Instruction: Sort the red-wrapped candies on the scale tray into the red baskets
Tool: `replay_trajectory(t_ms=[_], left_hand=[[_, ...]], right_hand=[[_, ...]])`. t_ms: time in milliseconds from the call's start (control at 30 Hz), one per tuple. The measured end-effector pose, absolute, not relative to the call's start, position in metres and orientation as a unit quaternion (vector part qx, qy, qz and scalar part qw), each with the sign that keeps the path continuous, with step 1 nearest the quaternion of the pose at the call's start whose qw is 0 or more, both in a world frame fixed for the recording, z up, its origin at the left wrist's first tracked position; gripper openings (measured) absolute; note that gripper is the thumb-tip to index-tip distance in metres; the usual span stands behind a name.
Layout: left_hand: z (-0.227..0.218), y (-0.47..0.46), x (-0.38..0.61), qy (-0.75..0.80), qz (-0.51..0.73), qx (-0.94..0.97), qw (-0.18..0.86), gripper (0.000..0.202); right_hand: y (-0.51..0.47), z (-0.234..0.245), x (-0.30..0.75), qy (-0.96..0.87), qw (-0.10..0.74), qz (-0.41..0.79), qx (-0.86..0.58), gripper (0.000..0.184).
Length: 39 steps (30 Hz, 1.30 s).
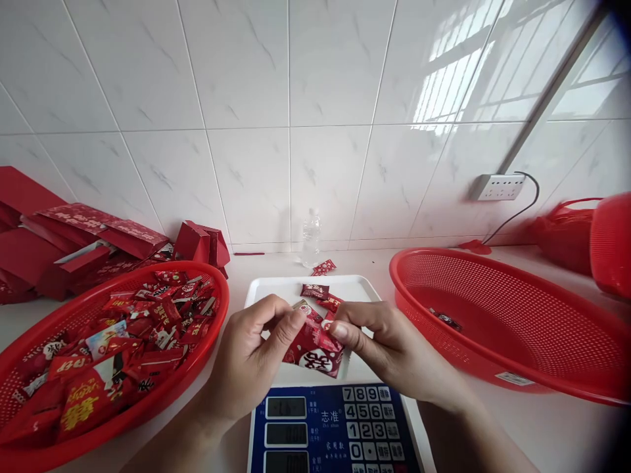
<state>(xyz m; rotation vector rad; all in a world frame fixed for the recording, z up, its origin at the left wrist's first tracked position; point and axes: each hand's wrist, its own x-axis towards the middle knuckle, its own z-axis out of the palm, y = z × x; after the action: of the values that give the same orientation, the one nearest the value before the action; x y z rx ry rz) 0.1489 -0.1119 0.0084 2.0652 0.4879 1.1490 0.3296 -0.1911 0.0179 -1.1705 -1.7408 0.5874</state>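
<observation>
Lying nearest, a blue scale keypad panel (335,427) sits below both hands. The left hand (246,358) and right hand (389,345) each clamp their grip on a small red foil sweet packet (315,348) above the white plastic scale tray (276,286). A round red mesh basket of sweets (223,309) crowds the left and a second red mesh basket (517,315) the right. A clear plastic bottle (311,238) stands at the back of the desk (542,420).
</observation>
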Motion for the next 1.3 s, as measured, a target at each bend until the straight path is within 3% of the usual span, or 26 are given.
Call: replay_trajectory(t_ms=[167,300,533,633,833,967,1100,1300], left_hand=[[0.008,-0.11,0.148,0.214,0.505,0.786,0.284,0.038],[0.007,-0.109,0.151,0.225,0.493,0.77,0.337,0.037],[0.003,-0.105,0.157,0.257,0.526,0.716,0.382,0.039],[0.003,-0.106,0.156,0.249,0.521,0.707,0.409,0.041],[-0.001,-0.111,0.157,0.202,0.456,0.687,0.529,0.027],[-0.002,-0.112,0.157,0.165,0.49,0.617,0.593,0.03],[-0.002,-0.112,0.153,0.144,0.512,0.591,0.607,0.034],[-0.003,-0.105,0.149,0.123,0.46,0.621,0.623,0.016]], right_hand=[[-0.19,0.014,0.328,-0.688,0.49,0.168,-0.509,0.047],[-0.187,0.014,0.329,-0.67,0.492,0.177,-0.527,0.05],[-0.187,0.019,0.337,-0.681,0.459,0.327,-0.467,0.059],[-0.186,0.017,0.334,-0.66,0.436,0.372,-0.486,0.054],[-0.184,0.014,0.331,-0.658,0.483,0.334,-0.471,0.048],[-0.187,0.017,0.331,-0.667,0.486,0.328,-0.46,0.048],[-0.189,0.019,0.33,-0.657,0.494,0.348,-0.45,0.047],[-0.186,0.018,0.334,-0.656,0.494,0.367,-0.438,0.047]])
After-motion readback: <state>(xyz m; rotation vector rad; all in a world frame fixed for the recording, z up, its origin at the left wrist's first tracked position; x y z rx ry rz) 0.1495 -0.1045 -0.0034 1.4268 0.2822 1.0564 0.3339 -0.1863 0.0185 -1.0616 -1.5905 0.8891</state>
